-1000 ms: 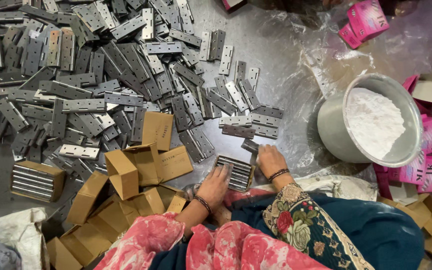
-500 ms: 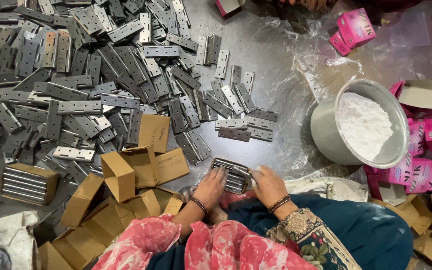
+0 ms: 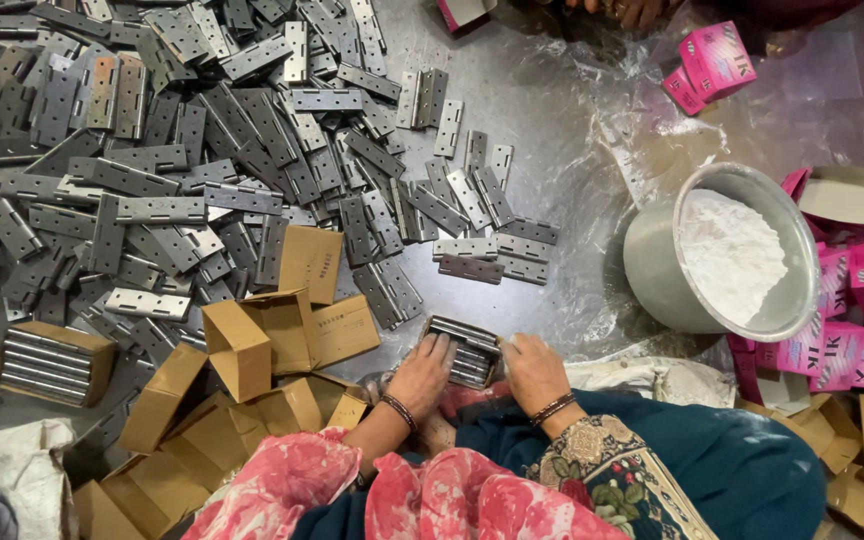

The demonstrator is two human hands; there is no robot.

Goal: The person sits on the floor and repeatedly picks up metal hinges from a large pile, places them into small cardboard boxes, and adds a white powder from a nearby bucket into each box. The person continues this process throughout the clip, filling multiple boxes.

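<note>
**Two hands clamp a stack of steel hinges**

Two hands press in on one small stack of hinges (image 3: pixel 464 350), which lies on the grey floor just ahead of the person's knees. The left hand (image 3: pixel 420 372) covers the near left end, its fingers (image 3: pixel 439 345) laid flat and close together over the top plates. The right hand (image 3: pixel 535 370) cups the right end, fingers curled down the side, so the stack sits squeezed between both palms.

Judging by the look of them, these plates are stiff, heavy for their size, and smooth enough to slide on one another. A loose stack would likely fan out, so holding it by the two short ends, with thumbs over the top, seems the sound grip. Edges may be sharp.

Both wrists, each with a bangle, bend downward, and the forearms converge from the floral sleeves.

Just left of the fingers stand open brown cardboard boxes (image 3: pixel 242 350); farther left one box (image 3: pixel 55 362) already holds hinges. Beyond the fingertips spreads a large heap of loose hinges (image 3: pixel 182 160). To the right sits a metal pot (image 3: pixel 717 250) of white powder, with pink cartons (image 3: pixel 717 58) around it.
</note>
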